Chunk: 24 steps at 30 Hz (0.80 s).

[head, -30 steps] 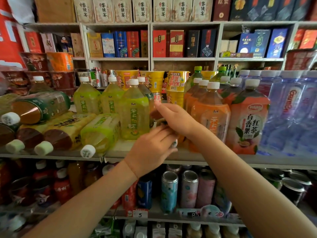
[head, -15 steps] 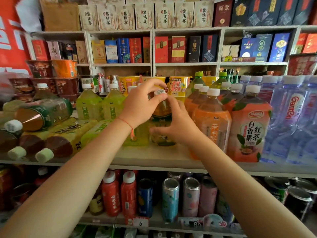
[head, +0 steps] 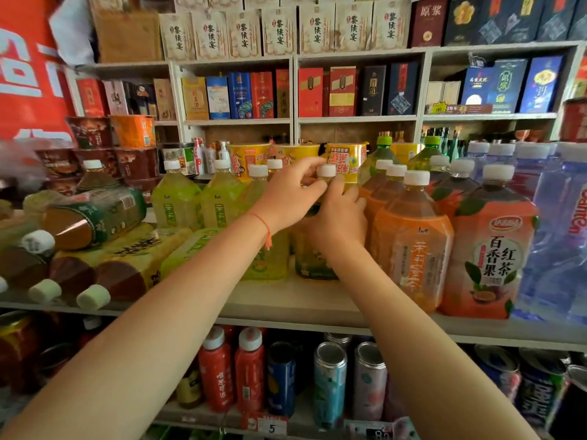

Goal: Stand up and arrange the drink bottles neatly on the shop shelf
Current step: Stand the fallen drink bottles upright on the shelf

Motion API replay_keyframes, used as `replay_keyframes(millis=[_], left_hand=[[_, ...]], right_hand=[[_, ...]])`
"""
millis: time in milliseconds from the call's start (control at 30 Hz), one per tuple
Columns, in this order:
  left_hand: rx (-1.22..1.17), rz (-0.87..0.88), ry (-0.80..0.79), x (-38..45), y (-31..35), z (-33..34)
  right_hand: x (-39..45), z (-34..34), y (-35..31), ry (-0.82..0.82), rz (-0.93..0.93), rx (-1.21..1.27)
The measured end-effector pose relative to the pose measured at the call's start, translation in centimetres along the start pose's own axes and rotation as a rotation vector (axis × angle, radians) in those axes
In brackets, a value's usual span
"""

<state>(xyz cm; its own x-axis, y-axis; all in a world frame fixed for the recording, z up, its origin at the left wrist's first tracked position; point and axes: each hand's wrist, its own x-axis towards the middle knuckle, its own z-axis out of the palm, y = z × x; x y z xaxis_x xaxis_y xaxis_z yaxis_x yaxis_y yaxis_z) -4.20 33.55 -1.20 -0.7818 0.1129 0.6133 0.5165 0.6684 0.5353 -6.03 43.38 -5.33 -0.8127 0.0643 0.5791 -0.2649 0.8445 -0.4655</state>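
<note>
- Nearest, below the shelf edge [head: 286,308]: a lower row holds cans [head: 330,381] and two red bottles [head: 233,373], all upright.
- My forearms cross above that edge and meet at one green bottle [head: 313,258], which stands upright on the shelf, set back from the front.
- My left hand [head: 290,193] grasps this bottle near the top; fingers are curled beside its white cap [head: 326,170].
- My right hand [head: 338,217] wraps the bottle's shoulder, fingers curled against it.
- Just right of the held bottle, touching my right hand: orange bottles [head: 411,236] in an upright file, then a red-tea bottle [head: 490,249], then water bottles [head: 559,223].
- Left of it: yellow bottles [head: 197,201] upright in a row.
- Far left: several bottles lie on their sides [head: 92,217], stacked, caps toward me.
- Behind the bottles: yellow noodle cups [head: 344,158].
- Farthest: wall shelves with boxes [head: 341,90] standing in rows.
</note>
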Motion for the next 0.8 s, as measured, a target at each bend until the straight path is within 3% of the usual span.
replay_keyframes(millis=[167, 267, 400, 467, 567, 633, 800], left_hand=[[0.194, 0.161, 0.089, -3.3, -3.2, -3.1], [0.324, 0.191, 0.111, -5.4, -5.1, -5.9], [0.464, 0.041, -0.023, -7.1, -8.5, -10.4], [0.529, -0.042, -0.074, -7.9, -10.3, -12.7], [0.556, -0.086, -0.111, -9.5, -13.2, -15.6], [0.507, -0.087, -0.156, -10.6, -15.1, -16.9], [0.4, -0.046, -0.192, -11.8, -17.6, -16.8]], right_hand=[[0.0, -0.4, -0.9, -0.004, 0.02, -0.07], [-0.7, -0.3, -2.0, 0.15, 0.029, -0.158], [-3.5, 2.0, -6.4, 0.468, -0.333, 0.054], [-4.8, 3.1, -8.6, 0.31, -0.533, 0.225], [-6.7, 4.1, -11.0, -0.253, -0.673, 0.36], [-7.5, 5.4, -12.2, -0.546, -0.698, 0.286], [-8.4, 6.2, -13.4, -0.576, -0.686, -0.016]])
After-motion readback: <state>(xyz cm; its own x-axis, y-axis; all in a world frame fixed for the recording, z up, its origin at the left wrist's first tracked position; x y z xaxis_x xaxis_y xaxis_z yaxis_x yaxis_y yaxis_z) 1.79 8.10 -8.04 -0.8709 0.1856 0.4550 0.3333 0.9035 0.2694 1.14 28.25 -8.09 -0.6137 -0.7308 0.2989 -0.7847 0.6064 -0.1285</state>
